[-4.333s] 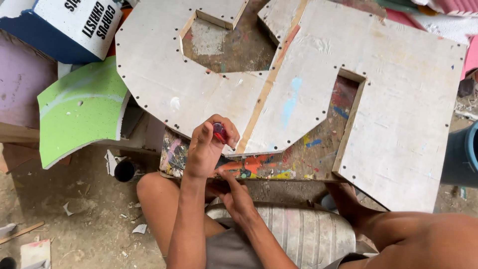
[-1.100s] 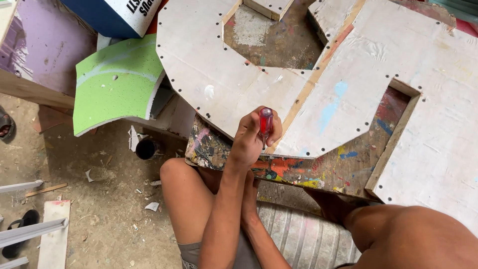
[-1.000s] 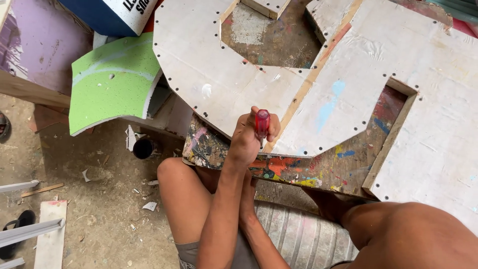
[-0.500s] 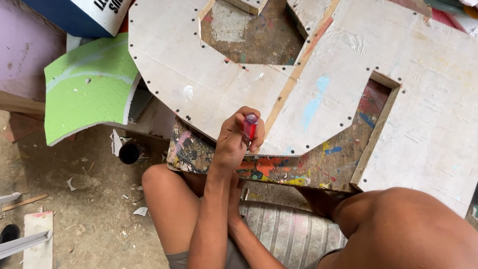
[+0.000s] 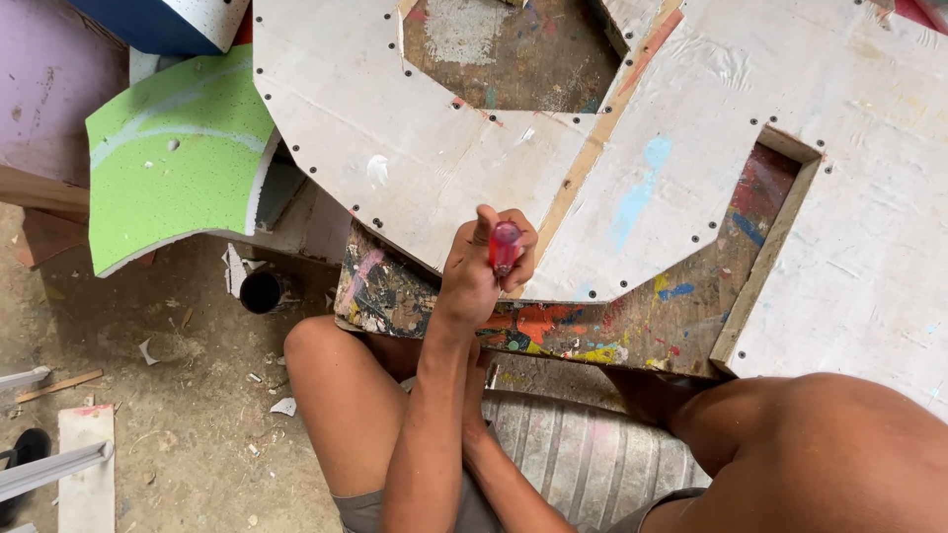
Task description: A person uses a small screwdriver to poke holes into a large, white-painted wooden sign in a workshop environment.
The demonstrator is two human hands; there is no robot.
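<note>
Left hand (image 5: 481, 268): fist closed round the red screwdriver handle (image 5: 504, 247), upright at the white panel's (image 5: 395, 148) lower edge.
Right hand: hidden behind the left forearm, grip unclear.
Desk (image 5: 592, 331): paint-splattered, beneath panel.

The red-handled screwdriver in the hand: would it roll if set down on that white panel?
Probably: the red-handled screwdriver looks round and smooth, so it may roll. The white panel looks flat, which would slow it. The left hand wraps it easily, so it seems light and rigid.

Blue-white box (image 5: 168, 20), top left
</note>
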